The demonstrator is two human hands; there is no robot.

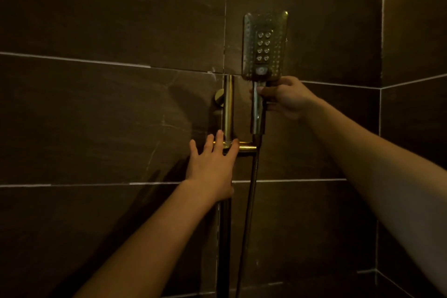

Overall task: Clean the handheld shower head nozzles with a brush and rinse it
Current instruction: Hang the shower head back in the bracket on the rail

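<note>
A rectangular handheld shower head (265, 46) with rows of nozzles faces me, upright against the dark tiled wall. My right hand (285, 98) is shut on its metal handle just under the head. A dark hose (249, 191) hangs down from the handle's lower end. My left hand (212, 162) is open, fingers spread, resting over the brass horizontal bar (246, 147) of the wall fitting. No brush is in view.
A brass vertical pipe (228, 106) with a round wall mount (219, 99) stands left of the handle. A dark riser pipe (223, 237) runs down below my left hand. Dark tiles cover the wall, with a corner at the right (381, 128).
</note>
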